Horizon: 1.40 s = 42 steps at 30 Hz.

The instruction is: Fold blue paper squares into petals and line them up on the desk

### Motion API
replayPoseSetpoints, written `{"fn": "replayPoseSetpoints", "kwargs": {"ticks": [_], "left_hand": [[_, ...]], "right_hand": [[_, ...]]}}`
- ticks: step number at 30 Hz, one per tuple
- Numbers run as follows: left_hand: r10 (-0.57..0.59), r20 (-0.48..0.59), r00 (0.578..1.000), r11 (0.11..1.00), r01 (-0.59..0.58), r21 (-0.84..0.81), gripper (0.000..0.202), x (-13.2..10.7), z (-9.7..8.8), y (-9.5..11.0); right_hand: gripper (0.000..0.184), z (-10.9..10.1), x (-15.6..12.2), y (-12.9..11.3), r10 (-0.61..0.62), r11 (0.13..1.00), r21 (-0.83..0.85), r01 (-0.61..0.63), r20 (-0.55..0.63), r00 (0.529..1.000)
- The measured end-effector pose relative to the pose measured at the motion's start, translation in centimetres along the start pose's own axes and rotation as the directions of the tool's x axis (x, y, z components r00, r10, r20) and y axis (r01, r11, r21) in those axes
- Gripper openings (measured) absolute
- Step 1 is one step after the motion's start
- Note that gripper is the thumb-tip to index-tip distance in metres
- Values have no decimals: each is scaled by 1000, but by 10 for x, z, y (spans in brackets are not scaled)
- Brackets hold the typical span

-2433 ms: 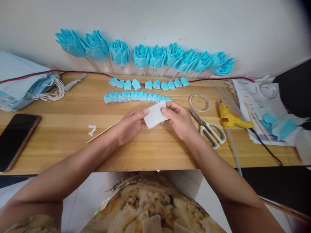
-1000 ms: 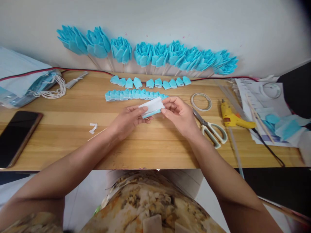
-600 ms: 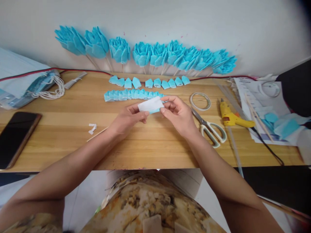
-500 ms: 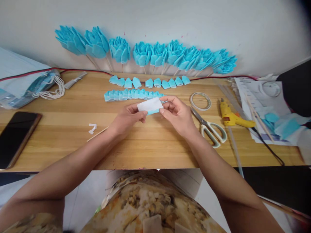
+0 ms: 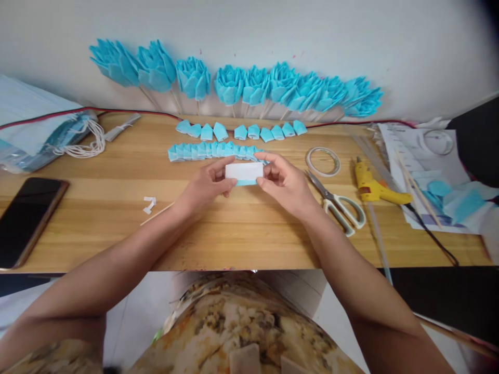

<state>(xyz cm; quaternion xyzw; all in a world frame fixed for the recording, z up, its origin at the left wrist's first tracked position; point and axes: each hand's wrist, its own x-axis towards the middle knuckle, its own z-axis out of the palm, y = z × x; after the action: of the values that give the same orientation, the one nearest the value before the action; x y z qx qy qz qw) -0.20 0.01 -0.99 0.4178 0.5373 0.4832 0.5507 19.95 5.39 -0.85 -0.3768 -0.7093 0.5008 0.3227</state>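
Between my two hands is a small rectangular piece of fabric (image 5: 244, 171), white on the face toward me with a blue strip along its lower edge. My left hand (image 5: 208, 182) pinches its left end, thumb at the lower corner. The right end is pinched by my right hand (image 5: 284, 183), forefinger stretched out above it. Just behind the piece lies a tight row of folded blue petals (image 5: 210, 151). A looser row of folded blue petals (image 5: 240, 132) sits farther back.
Blue fabric flowers (image 5: 228, 85) on sticks lean along the wall. To the right lie a tape roll (image 5: 338, 165), scissors (image 5: 338, 200) and a yellow glue gun (image 5: 368, 184). On the left are a phone (image 5: 29, 221), white scraps (image 5: 149, 204) and a bundle of white cords (image 5: 88, 143).
The fabric piece, tilted up to the right before, is now level and slightly farther right. My left hand has shifted a little to the right with it.
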Motion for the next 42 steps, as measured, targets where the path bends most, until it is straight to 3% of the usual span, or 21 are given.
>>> {"fn": "replayPoseSetpoints", "kwargs": {"ticks": [3,6,10,12,14,18,21,28,32,35,39,42], "left_hand": [[20,-8,1000,998,-19,58,81,2,-4,0],[47,-14,999,990,-45,131,82,2,-9,1],[193,-70,979,937,-163,308,65,2,-15,4],[317,-95,944,865,-246,438,50,0,-16,4],[381,-32,924,769,-297,565,33,-6,-12,3],[284,293,913,621,-409,669,23,-24,8,0],[258,429,866,547,-497,674,22,-34,20,-4],[324,503,801,254,-586,770,22,-34,21,-14],[249,577,778,52,-606,794,25,-35,21,-11],[197,605,772,-20,-614,789,23,-39,22,-8],[200,627,753,-70,-628,775,22,-41,22,-10],[198,630,751,-78,-629,774,22,-41,22,-11]], "right_hand": [[47,-1,0,2,-3,994,-108,9,56,998],[51,0,-1,5,20,963,-268,13,119,993],[58,4,-2,10,38,910,-415,23,140,989],[59,6,-1,11,40,898,-438,25,139,989],[60,7,-1,12,41,892,-452,25,135,990],[57,5,-2,13,39,898,-440,24,134,990],[56,3,-2,14,25,912,-409,36,143,989],[56,3,-2,9,53,895,-446,22,155,986],[47,-8,-3,5,18,846,-532,42,106,994],[31,-18,-5,-1,-90,767,-635,93,37,995],[30,-22,-6,-5,-126,728,-625,281,281,951],[31,-20,-6,-2,-73,706,-629,325,392,917]]}}
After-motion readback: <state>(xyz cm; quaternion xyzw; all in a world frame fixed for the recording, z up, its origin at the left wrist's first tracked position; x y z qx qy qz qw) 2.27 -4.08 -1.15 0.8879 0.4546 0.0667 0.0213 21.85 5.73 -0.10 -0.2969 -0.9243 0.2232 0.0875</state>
